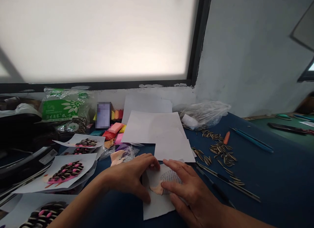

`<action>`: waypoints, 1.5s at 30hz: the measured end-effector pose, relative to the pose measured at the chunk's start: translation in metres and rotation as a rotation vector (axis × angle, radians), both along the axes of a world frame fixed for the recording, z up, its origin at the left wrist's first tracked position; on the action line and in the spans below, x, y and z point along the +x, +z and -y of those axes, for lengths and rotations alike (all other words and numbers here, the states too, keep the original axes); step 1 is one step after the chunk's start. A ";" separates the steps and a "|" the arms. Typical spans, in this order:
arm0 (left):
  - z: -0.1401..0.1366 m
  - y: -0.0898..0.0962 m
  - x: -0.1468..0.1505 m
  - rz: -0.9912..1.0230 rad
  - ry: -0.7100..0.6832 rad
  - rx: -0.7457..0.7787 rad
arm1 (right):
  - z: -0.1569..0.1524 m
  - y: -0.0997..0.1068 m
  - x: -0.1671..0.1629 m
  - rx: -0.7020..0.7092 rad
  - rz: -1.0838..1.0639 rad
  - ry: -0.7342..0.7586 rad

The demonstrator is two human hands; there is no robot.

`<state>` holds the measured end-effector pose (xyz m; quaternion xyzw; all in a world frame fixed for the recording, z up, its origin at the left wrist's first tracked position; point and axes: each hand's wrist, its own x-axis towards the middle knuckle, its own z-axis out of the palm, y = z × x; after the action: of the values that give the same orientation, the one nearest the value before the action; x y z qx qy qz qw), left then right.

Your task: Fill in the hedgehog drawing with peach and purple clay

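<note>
A small sheet of white paper [152,211] lies in front of me on the blue table, with a pencil-hatched rounded drawing [171,176] on it. A patch of peach-coloured modelling clay [156,189] is stuck beside the drawing's left edge. My right hand [190,190] has its fingers spread over the drawing, a fingertip touching the clay's right side. Along the paper's left edge my left hand [133,177] rests, thumb and fingers apart, holding nothing. Part of the drawing is hidden under my right hand.
Finished seed-and-clay pictures [66,172] are piled at left. Behind are a green seed bag [61,107], coloured clay packs [115,127] and white sheets [152,126]. Sunflower seeds [222,151], tweezers [230,181], a pen [216,187] and blue tweezers [252,139] lie right.
</note>
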<state>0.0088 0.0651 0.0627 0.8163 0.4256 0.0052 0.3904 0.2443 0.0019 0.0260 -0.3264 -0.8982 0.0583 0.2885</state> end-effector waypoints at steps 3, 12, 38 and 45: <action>0.000 0.002 0.001 -0.016 -0.001 -0.005 | 0.000 0.003 0.006 -0.038 0.126 -0.001; 0.002 0.000 0.002 0.010 -0.018 0.058 | -0.006 0.003 0.005 -0.060 0.277 0.095; 0.002 0.000 0.003 -0.013 -0.015 0.051 | -0.005 0.003 0.004 -0.116 0.285 0.028; 0.002 -0.001 0.002 0.011 -0.023 0.056 | -0.003 0.000 0.007 -0.017 0.263 0.030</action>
<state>0.0106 0.0628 0.0618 0.8317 0.4140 0.0170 0.3697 0.2517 0.0051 0.0262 -0.3202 -0.9325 0.0271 0.1647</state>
